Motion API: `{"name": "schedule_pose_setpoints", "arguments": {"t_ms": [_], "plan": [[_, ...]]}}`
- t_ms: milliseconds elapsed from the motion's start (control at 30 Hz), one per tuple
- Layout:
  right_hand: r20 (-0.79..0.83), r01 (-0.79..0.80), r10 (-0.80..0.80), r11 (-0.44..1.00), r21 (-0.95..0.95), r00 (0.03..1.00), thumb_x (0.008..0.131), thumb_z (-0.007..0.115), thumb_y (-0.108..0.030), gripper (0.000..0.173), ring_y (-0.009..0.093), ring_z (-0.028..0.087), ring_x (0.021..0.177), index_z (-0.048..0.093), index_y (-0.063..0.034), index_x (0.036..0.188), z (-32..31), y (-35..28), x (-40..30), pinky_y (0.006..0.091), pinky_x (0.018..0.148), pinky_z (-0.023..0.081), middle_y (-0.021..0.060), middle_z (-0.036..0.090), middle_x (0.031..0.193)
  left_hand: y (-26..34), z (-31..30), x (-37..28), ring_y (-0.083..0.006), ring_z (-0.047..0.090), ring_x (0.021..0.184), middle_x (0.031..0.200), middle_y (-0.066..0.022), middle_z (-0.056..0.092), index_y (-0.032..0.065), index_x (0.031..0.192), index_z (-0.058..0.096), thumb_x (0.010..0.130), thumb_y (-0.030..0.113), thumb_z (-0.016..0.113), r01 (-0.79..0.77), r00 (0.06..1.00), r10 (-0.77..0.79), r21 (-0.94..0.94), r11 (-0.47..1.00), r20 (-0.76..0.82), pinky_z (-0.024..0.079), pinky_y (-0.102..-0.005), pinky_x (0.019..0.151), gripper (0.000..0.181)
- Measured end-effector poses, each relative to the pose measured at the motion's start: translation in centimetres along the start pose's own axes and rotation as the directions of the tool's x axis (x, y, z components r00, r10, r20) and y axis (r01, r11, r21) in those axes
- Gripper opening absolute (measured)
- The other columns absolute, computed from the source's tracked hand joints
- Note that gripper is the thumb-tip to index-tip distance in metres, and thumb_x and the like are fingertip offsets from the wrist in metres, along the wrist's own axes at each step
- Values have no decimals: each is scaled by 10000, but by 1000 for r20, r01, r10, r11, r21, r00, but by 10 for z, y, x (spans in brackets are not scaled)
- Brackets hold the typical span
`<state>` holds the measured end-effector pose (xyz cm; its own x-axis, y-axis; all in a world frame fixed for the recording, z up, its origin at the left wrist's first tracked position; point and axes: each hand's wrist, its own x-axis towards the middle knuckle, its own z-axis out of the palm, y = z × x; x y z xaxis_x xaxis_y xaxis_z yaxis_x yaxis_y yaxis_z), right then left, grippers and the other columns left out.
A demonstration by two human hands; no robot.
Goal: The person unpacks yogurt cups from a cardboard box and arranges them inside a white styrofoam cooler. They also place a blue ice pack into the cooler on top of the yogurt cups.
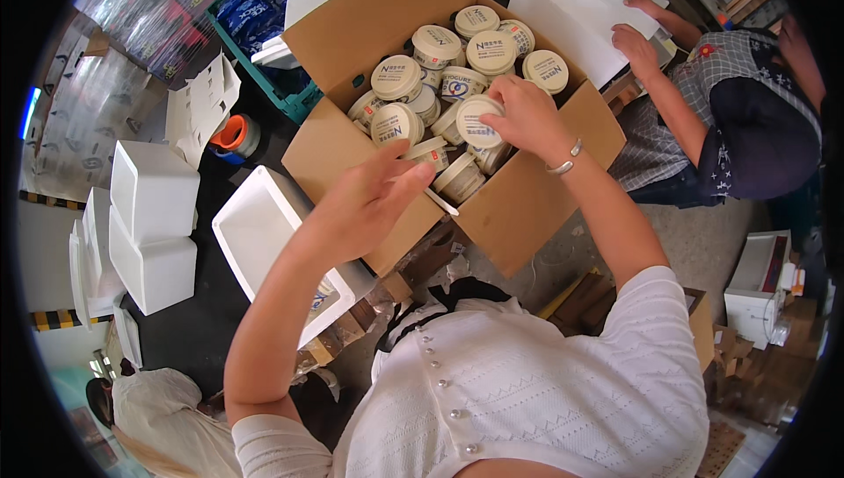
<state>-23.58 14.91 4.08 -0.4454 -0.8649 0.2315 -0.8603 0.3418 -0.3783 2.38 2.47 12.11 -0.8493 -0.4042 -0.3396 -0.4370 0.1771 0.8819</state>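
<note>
An open cardboard box (521,234) full of lidded yogurt cups (491,52) stands before me. Inside it, my right hand (531,112) grips one yogurt cup (480,123) by its pale lid, thumb on top. The other cups lie around it, some upright and some tilted. My left hand (366,204) hovers over the box's near left flap, fingers apart and nothing in them. Below that wrist is an open white foam box (247,221), with part of a cup (322,294) visible inside; my forearm hides some of it.
Several white foam boxes (155,273) stand on the black table (171,339) at left. A teal crate (290,105) holds blue ice packs (264,10). Near it sits an orange tape roll (232,135). At right, a co-worker's hands (634,49) hold a white foam box (567,16).
</note>
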Motion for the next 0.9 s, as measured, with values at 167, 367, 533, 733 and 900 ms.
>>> {"name": "schedule_pose_setpoints", "arguments": {"t_ms": [167, 367, 533, 733, 900], "plan": [[145, -181, 114, 460, 870, 983, 851, 782, -168, 250, 76, 577, 575, 592, -14, 799, -9, -45, -23, 244, 525, 463, 15, 635, 684, -14, 42, 55, -332, 520, 1273, 1459, -192, 465, 62, 1532, 238, 722, 177, 869, -409, 849, 518, 491, 769, -104, 482, -412, 988, 1033], [84, -56, -27, 533, 844, 996, 824, 814, -260, 430, 200, 665, 906, 600, 25, 1064, -22, -30, -31, 318, 764, 537, 126, 680, 998, -16, 37, 5, -292, 553, 1194, 1314, -170, 539, 43, 1437, 347, 579, 137, 926, -183, 923, 234, 187, 965, -304, 450, -399, 1031, 1040], [207, -217, 225, 974, -61, 952, 692, 847, -313, 830, 425, 564, 1167, 457, 44, 1333, -28, 55, 2, 435, 974, 477, 278, 521, 1296, -61, 28, -65, -214, 524, 1247, 1392, -118, 499, 19, 1376, 446, 508, 296, 981, -223, 921, 38, -446, 867, -387, 417, -363, 1057, 1057], [-62, -182, 187, 980, 86, 980, 656, 804, -278, 830, 398, 546, 1175, 489, 7, 1369, 18, 35, 1, 445, 1009, 457, 231, 497, 1309, -117, 31, -142, -403, 565, 1230, 1399, -261, 477, -36, 1467, 338, 604, 478, 903, -425, 905, 141, -851, 308, -401, 497, -473, 1034, 1152], [43, -120, 160, 513, 850, 986, 882, 649, -276, 641, 154, 608, 1056, 431, 25, 1404, -24, -28, -11, 298, 899, 511, 137, 615, 1201, -126, -37, -211, -392, 594, 1189, 1392, -216, 481, 2, 1448, 294, 588, 304, 931, -511, 745, -42, -611, 604, -665, 523, -492, 1002, 1112]]}}
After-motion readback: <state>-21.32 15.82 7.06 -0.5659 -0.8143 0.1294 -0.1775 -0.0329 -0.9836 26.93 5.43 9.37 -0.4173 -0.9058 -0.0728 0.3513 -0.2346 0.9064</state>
